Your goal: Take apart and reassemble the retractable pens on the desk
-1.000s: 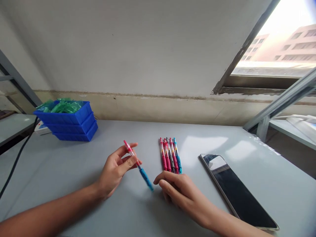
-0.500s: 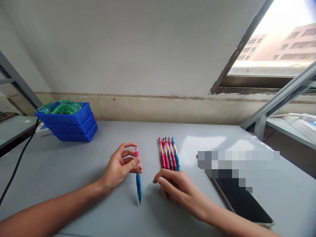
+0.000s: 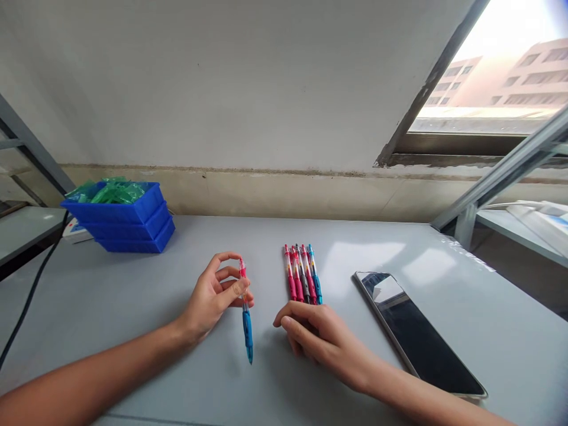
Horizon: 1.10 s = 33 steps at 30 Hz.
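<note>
My left hand is closed on a click pen with a pink-red top and a blue grip. The pen stands nearly upright, tip down, thumb across its barrel and index finger on its top end. Just above the table, the tip seems to hang free. My right hand rests on the table, loosely bent with index finger and thumb a little apart; nothing shows in it. Right behind it lies a row of several pens, pink-red, one dark grey and one blue. Their near tips are hidden by the right hand.
At the back left, blue stacked bins hold green plastic wrapping. A dark-screened phone lies by my right forearm. A black cable runs down the left side. Wall and window stand behind the table.
The pen in my left hand has turned slightly, and its top leans a touch further left. My right hand has stayed in place. The view has shifted a little.
</note>
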Tool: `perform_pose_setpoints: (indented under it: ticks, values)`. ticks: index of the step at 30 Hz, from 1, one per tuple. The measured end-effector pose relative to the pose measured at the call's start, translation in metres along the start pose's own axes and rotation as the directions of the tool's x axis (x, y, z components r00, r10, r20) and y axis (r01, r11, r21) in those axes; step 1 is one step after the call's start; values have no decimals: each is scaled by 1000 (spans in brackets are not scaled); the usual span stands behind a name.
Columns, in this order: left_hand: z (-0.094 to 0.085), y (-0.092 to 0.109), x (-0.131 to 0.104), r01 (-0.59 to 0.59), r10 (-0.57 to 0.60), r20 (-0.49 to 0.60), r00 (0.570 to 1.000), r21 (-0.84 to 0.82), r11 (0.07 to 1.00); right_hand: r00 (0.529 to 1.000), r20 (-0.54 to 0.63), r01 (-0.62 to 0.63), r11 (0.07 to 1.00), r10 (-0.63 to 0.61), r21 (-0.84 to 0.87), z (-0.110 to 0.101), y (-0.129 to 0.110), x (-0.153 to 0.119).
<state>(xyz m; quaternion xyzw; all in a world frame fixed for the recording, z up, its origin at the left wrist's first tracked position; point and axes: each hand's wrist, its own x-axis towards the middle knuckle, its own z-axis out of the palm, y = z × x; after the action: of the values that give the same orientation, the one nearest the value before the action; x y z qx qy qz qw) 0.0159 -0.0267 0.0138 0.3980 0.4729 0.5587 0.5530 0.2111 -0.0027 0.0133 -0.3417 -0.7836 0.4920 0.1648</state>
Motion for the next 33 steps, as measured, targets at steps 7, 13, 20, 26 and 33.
perform_pose_setpoints:
  ticks: [7,13,20,26,33]
  values:
    - [0,2,-1,-36,37,-15,999,7,999,1000,-6,13,1000,-13,-7,0,1,-1]
    - [-1,1,-1,-32,32,-28,999,7,999,1000,-7,14,1000,-14,-2,0,1,-1]
    - [-2,2,0,-35,35,-33,999,21,999,999,-6,32,999,-32,-35,1,2,-1]
    - [-2,7,1,-24,24,4,1000,61,998,998,3,66,994,-66,-90,1,1,-3]
    - [1,27,37,-123,113,48,992,381,916,965,-95,181,886,-243,-428,-3,6,-2]
